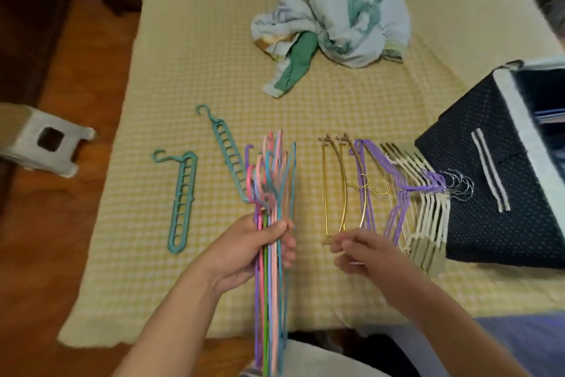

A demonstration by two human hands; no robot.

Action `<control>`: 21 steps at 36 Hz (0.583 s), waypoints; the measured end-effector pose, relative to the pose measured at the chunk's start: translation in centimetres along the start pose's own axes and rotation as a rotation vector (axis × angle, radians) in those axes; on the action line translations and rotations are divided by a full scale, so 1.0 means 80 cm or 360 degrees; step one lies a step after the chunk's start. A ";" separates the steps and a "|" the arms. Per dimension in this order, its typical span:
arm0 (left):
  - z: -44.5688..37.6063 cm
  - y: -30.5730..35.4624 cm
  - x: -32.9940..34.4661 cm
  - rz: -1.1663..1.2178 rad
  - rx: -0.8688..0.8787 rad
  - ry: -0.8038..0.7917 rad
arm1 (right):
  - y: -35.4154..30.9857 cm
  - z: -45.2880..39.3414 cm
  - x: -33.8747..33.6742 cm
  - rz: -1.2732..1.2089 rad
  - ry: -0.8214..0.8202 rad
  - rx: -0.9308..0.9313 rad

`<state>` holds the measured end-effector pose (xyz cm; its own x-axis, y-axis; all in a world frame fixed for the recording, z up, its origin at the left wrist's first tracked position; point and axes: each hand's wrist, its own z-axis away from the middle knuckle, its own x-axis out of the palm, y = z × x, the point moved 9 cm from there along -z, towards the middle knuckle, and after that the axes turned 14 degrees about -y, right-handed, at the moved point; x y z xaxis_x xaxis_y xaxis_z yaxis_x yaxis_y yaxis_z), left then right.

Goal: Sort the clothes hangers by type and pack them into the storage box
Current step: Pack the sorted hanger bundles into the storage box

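Now my left hand (244, 249) clenches the bunched colored thin hangers (272, 223) as one sorted type, while my right hand (360, 254), loosely curled, hovers empty by the gold hangers (334, 190).

Left hand (263, 243) gripping, right hand (356, 251) loosely curled, holding nothing

bare bedspread (195, 49) leftward, storage box (489, 193) blocking right

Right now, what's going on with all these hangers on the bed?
A person is sorting hangers by type. The left hand grips a bundle of thin coloured hangers, while the right hand hovers loosely by the gold hangers. Two teal multi-hole hangers lie to the left, purple and cream ones to the right, beside the dark storage box.
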<state>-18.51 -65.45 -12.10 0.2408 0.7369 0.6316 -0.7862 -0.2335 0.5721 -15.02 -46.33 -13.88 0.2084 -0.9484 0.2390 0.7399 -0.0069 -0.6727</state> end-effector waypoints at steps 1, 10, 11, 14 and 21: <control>0.003 0.009 0.022 -0.0037 -0.0021 -0.0063 | -0.019 0.007 0.010 -0.0013 -0.0043 -0.0077; -0.010 0.046 0.207 -0.0354 -0.0039 -0.0519 | -0.129 0.085 0.035 -0.0404 -0.0445 -0.0473; -0.013 0.046 0.229 -0.0385 -0.0039 -0.0547 | -0.136 0.101 0.024 -0.0414 -0.0436 -0.0511; -0.025 0.037 0.288 -0.0433 -0.0071 -0.0645 | -0.147 0.145 -0.019 -0.0417 -0.0354 -0.0575; -0.070 -0.014 0.404 -0.0277 -0.0087 -0.0669 | -0.148 0.224 -0.150 -0.0177 -0.0246 -0.0663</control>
<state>-13.06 -37.86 4.76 0.5729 0.4384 0.6925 -0.7400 -0.0867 0.6670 -14.84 -29.17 3.73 0.2587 -0.8765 0.4061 0.4495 -0.2629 -0.8537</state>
